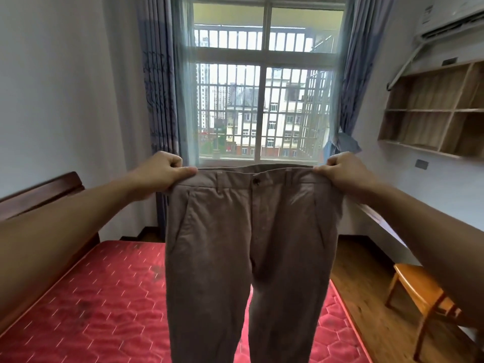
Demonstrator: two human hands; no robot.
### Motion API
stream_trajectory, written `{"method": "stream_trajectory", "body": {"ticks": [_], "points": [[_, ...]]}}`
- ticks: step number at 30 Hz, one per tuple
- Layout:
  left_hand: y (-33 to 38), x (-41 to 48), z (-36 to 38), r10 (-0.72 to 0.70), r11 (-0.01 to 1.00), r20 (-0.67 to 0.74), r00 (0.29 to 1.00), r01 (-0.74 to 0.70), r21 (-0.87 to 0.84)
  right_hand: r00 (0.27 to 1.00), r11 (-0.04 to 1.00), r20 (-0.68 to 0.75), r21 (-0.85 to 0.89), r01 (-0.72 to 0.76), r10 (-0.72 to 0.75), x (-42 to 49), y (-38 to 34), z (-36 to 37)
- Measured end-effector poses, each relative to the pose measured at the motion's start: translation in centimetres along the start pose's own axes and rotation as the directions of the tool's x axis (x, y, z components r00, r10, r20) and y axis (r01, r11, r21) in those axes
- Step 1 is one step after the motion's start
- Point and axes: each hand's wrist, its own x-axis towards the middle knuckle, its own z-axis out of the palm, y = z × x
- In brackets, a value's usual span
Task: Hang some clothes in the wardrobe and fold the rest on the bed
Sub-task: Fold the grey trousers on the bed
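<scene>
A pair of grey-brown trousers (pixel 251 244) hangs in the air in front of me, front side facing me, button at the waistband's middle. My left hand (pixel 165 171) pinches the left end of the waistband, and my right hand (pixel 343 171) pinches the right end, stretching it flat. Both legs drop straight down past the bottom of the frame. Below and behind them lies the bed with a bare red quilted mattress (pixel 99 305). No wardrobe is in view.
A dark wooden headboard (pixel 42 195) runs along the left wall. A wooden chair (pixel 421 292) stands on the wood floor at the right, beside a white desk edge (pixel 379 221). Wall shelves (pixel 432 111) hang upper right. A barred window (pixel 264 100) with blue curtains faces me.
</scene>
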Motion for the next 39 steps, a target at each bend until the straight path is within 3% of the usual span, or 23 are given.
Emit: {"method": "stream_trajectory", "body": {"ticks": [4, 7, 11, 15, 18, 20, 22, 24, 27, 31, 35, 36, 39], "points": [[3.2, -0.8, 4.9, -0.072, 0.944, 0.148, 0.986, 0.115, -0.308, 0.981, 0.976, 0.188, 0.201, -0.086, 0.047, -1.3, -2.7, 3.7], [6.3, -1.6, 8.6, -0.052, 0.91, 0.245, 0.968, 0.147, -0.387, 0.954, 0.924, 0.296, 0.348, -0.155, 0.048, -2.5, -5.1, 6.5], [8.7, -2.9, 11.1, 0.027, 0.949, 0.252, 0.967, 0.054, -0.31, 0.936, 0.867, 0.349, 0.449, -0.217, 0.053, -3.7, -6.7, 7.6], [8.9, -3.8, 12.1, 0.121, 0.987, 0.229, 0.966, -0.141, 0.074, 0.887, 0.753, 0.46, 0.565, -0.338, 0.053, -4.4, -6.5, 7.0], [8.3, -4.0, 12.5, 0.186, 0.965, 0.185, 0.965, -0.215, 0.151, 0.883, 0.779, 0.468, 0.545, -0.31, 0.024, -4.6, -5.8, 6.9], [7.4, -3.7, 12.1, 0.209, 0.968, 0.188, 0.96, -0.23, 0.102, 0.916, 0.867, 0.394, 0.479, -0.136, -0.074, -4.4, -4.5, 6.3], [6.5, -3.7, 11.2, 0.221, 0.968, 0.21, 0.952, -0.24, 0.068, 0.917, 0.97, 0.315, 0.102, 0.222, -0.243, -3.7, -2.6, 5.1], [5.8, -3.7, 10.3, 0.221, 0.971, 0.217, 0.951, -0.235, 0.041, 0.888, 0.907, 0.4, -0.246, 0.342, -0.226, -3.1, -0.2, 4.2], [5.4, -3.5, 8.9, 0.225, 0.973, 0.199, 0.954, -0.231, 0.01, 0.846, 0.956, 0.512, -0.142, 0.256, -0.151, -3.0, 2.3, 3.6], [5.0, -3.2, 7.9, 0.222, 0.974, 0.2, 0.954, -0.228, 0.004, 0.861, 0.951, 0.476, -0.141, 0.275, -0.178, -2.5, 3.1, 3.7], [4.7, -2.9, 6.9, 0.217, 0.975, 0.236, 0.947, -0.223, -0.002, 0.678, 0.996, 0.731, 0.05, 0.068, -0.084, -3.7, 2.8, 4.2], [4.5, -2.9, 6.6, 0.227, 0.971, 0.255, 0.94, -0.24, 0.02, 0.682, 0.994, 0.726, 0.026, 0.109, -0.094, -3.9, 2.5, 4.1], [3.9, -2.5, 5.2, 0.269, 0.922, 0.318, 0.909, -0.339, 0.188, 0.82, 0.97, 0.523, 0.066, 0.232, -0.232, -2.7, 1.0, 2.8]]}}
